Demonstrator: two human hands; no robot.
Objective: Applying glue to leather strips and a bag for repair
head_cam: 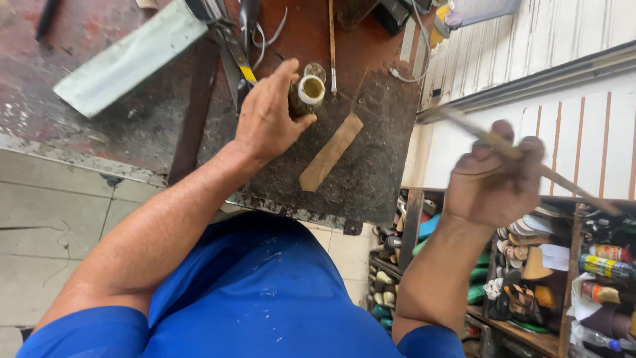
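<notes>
Left hand [268, 119] wraps the small open jar [307, 93] on the dark, stained bench [371, 166], fingers curled around its side, thumb hooked under the rim; the mouth faces up and shows a yellowish paste inside. Its round lid [316, 69] lies just behind it. Right hand [493, 182] is up and off to the side, well apart from the jar, fingers pinched closed on a thin stick-like applicator [523, 159], blurred with motion, so I cannot tell what its tip carries. A tan strip of leather or card [331, 151] lies flat on the bench just beside the jar. Behind it lie scissors [232, 56] and a pale flat bar [129, 58]; shelves of shoe parts [523, 278] sit low on the right. It looks like a loading-the-applicator step: jar steadied, stick poised. Next calls for a steady jar and a straight dip into that narrow mouth without tipping it.
</notes>
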